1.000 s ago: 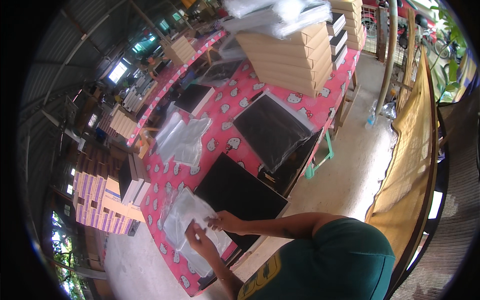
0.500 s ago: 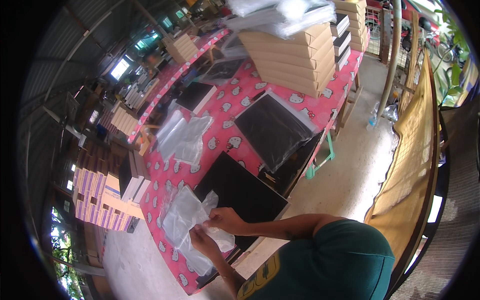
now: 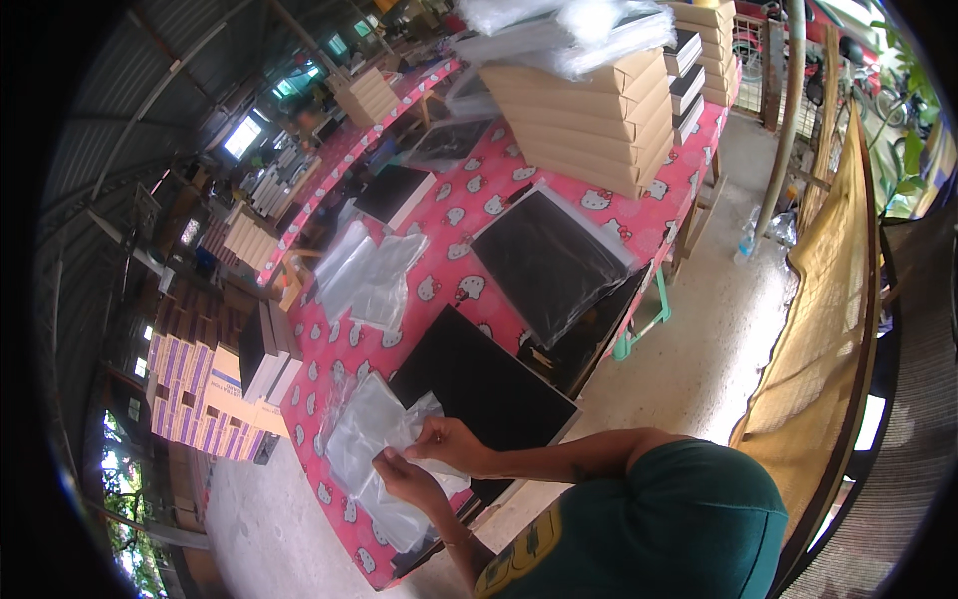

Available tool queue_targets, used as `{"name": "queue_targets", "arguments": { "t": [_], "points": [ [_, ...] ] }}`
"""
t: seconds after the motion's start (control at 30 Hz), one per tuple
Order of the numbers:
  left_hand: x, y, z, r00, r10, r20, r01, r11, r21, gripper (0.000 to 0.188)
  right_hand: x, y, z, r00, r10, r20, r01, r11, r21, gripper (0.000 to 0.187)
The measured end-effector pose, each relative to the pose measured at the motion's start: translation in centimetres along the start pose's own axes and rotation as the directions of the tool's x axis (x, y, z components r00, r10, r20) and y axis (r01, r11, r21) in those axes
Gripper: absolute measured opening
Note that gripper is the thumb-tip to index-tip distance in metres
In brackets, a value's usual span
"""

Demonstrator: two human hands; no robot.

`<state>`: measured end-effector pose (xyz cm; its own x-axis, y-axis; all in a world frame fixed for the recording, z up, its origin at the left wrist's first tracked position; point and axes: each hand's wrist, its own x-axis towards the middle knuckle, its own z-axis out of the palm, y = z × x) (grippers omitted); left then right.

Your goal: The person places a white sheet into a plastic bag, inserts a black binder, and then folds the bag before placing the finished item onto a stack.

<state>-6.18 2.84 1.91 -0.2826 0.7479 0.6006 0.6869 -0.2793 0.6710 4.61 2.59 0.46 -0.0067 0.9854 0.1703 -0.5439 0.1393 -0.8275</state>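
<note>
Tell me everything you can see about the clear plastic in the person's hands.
The clear plastic looks thin, soft and creased, see-through with a whitish sheen. The left hand and right hand pinch it at their fingertips, close together. A flap shows beyond the right hand, partly covering the black board from view. More clear sheets lie to its left; the border between them is hard to tell.

Small lettering marks a tan carton [image 3: 226, 399] and, seemingly, the green shirt [image 3: 689, 524].

Plastic [image 3: 426, 404] (partly) behind right hand [image 3: 452, 445]
</note>
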Motion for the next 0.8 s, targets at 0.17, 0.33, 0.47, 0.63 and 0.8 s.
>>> {"name": "queue_targets", "arguments": {
  "t": [0.17, 0.33, 0.47, 0.63, 0.8],
  "points": [
    [1.1, -6.0, -1.1, 0.985, 0.059, -0.165, -0.042, 0.994, 0.101, 0.023, -0.2, -0.6, 0.4, 0.999, 0.016, 0.032, -0.020, 0.992, 0.127, 0.018],
    [1.9, -3.9, -2.9, 0.991, -0.098, -0.090, 0.098, 0.995, -0.014, 0.023, 0.0, -0.6, 0.0, 0.998, 0.023, -0.058, -0.027, 0.998, -0.058, 0.027],
    [1.2, -4.2, -2.6, 0.995, 0.097, -0.033, -0.096, 0.995, 0.016, 0.014, 1.0, -2.2, -1.6, 0.932, 0.279, 0.231, -0.362, 0.689, 0.627, 0.044],
    [2.2, -13.7, -8.6, 0.980, -0.163, 0.117, 0.161, 0.987, 0.028, 0.029, 3.8, -7.1, -6.4, 0.801, 0.164, 0.576, -0.478, 0.755, 0.449, 0.045],
    [4.0, 1.9, -6.9, 0.923, 0.201, 0.328, -0.087, 0.939, -0.333, 0.055, 4.4, -7.3, -5.1, 0.682, 0.170, 0.711, 0.196, 0.895, -0.402, 0.048]
  ]
}}
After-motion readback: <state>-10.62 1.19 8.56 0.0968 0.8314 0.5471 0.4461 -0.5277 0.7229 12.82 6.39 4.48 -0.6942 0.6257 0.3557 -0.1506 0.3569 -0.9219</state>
